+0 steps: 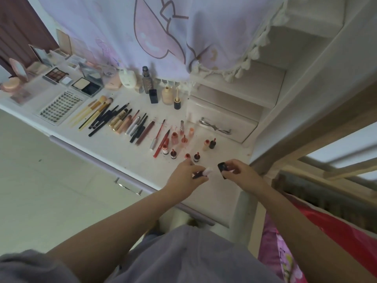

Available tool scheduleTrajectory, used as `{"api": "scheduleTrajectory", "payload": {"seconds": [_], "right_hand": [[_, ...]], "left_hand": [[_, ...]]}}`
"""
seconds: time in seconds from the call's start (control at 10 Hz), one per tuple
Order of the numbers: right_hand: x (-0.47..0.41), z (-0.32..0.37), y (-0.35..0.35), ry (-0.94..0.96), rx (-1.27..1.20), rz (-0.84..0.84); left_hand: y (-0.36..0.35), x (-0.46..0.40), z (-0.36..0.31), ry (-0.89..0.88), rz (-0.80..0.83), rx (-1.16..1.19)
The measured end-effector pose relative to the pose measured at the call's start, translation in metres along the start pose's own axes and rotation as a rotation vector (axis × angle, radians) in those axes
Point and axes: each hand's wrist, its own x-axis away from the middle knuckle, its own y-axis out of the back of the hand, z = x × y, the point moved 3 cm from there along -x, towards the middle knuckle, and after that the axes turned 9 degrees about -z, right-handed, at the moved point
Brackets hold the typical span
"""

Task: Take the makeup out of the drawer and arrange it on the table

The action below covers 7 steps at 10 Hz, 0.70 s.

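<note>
Two hands work over the white table (114, 148): the left hand (183, 178) pinches a slim dark tube with a white cap (204, 173), and the right hand (237, 170) grips a glossy black cap (222, 167). At twelve o'clock from them stand four small red-topped bottles (173, 154) in a row.

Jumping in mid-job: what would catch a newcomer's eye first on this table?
The two hands at the near edge: the left hand pinches a small white-capped tube, the right hand a small black item. Behind them stand little red lip bottles, then a long row of brushes and pencils leftward.
</note>
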Motion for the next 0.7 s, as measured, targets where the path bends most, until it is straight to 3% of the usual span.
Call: {"api": "scheduleTrajectory", "payload": {"seconds": [0.2, 0.5, 0.7], "right_hand": [[-0.016, -0.014, -0.025, 0.027, 0.029, -0.166], [-0.029, -0.003, -0.056, 0.267, 0.209, -0.189], [-0.033, -0.010, -0.051, 0.190, 0.133, -0.145]], "left_hand": [[-0.018, -0.003, 0.015, 0.184, -0.117, 0.137], [-0.034, -0.009, 0.015, 0.087, -0.243, 0.074], [-0.040, -0.005, 0.020, 0.151, -0.211, 0.063]]}}
